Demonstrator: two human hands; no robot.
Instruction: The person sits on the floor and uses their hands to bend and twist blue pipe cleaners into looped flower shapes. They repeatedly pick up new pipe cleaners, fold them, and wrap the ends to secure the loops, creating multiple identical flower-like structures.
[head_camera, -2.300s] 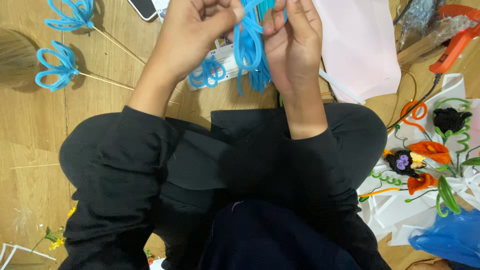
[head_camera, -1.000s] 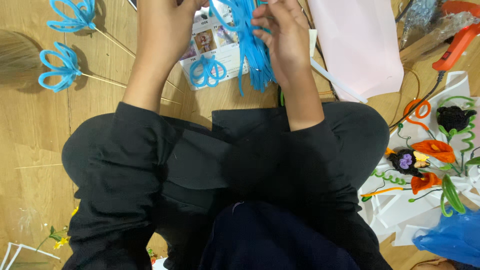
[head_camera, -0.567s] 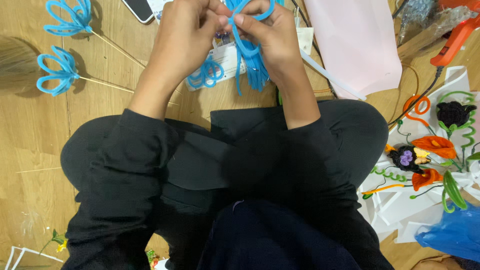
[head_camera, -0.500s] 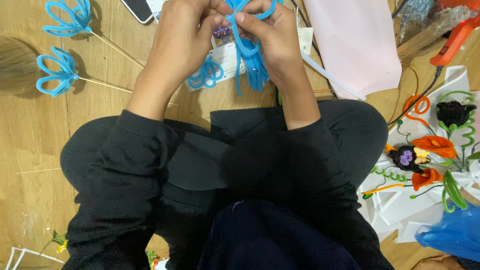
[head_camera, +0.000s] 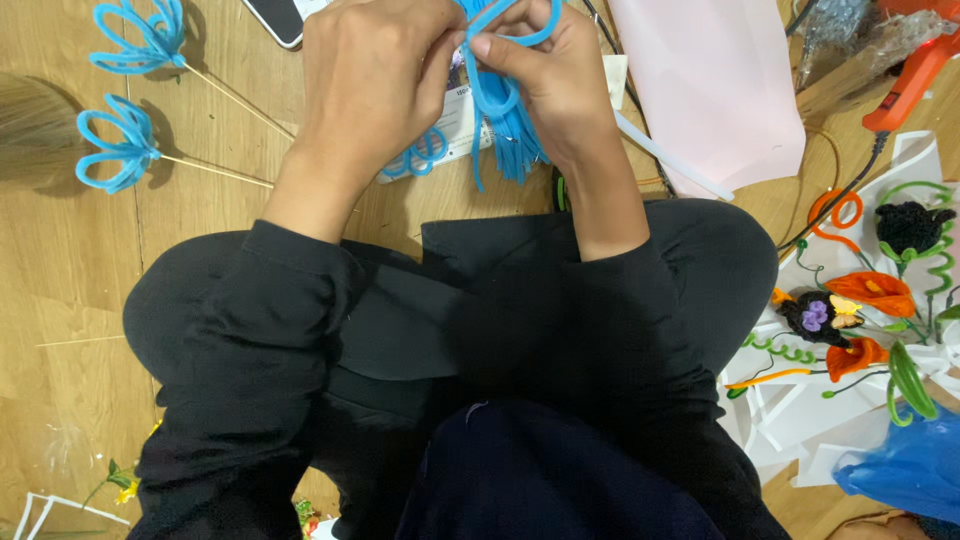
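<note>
**Both hands pinching a bundle of blue pipe cleaners**

While the person is sitting cross-legged on the wooden floor (head_camera: 60, 300), both hands are meeting at the top of the view over a bundle of blue pipe cleaners (head_camera: 505, 110). The left hand (head_camera: 375, 85) is curling over, its fingers drawn tightly together and pressing against the bundle at its upper part. The right hand (head_camera: 555, 80) is gripping from the other side, thumb and forefinger clamped on a blue loop (head_camera: 520, 35) that is arching over the knuckles. The loose ends of the bundle are hanging down between the wrists, just above the black-clad knees.

Beneath the hands, a printed card (head_camera: 465, 125) is lying on the floor with a small blue curl (head_camera: 420, 160) resting on it. To the left, two finished blue flowers on thin sticks (head_camera: 130, 150) are lying near each other. A phone (head_camera: 275, 18) is showing at the top edge. To the right, a pink sheet (head_camera: 715, 85) is spreading out, an orange glue gun (head_camera: 915, 75) is lying beyond it, and crocheted flowers in black and orange (head_camera: 860, 300) are sitting on white paper.
</note>
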